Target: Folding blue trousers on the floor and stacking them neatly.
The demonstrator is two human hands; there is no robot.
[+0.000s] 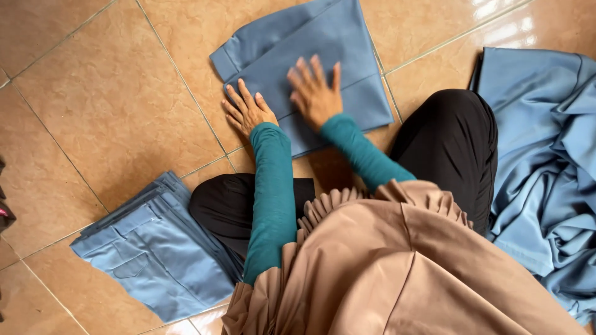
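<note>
A folded blue garment (323,43) lies flat on the tiled floor (105,105) in front of me. My left hand (248,110) rests open on its near left edge, fingers spread. My right hand (315,93) lies flat on the middle of the same garment, palm down, fingers apart. Both arms wear teal sleeves. Neither hand grips the cloth.
A stack of folded blue trousers (155,254) sits on the floor at my left knee. A loose heap of blue cloth (546,155) lies to my right. My black-clad knees and tan overgarment fill the lower middle. A dark object shows at the left edge.
</note>
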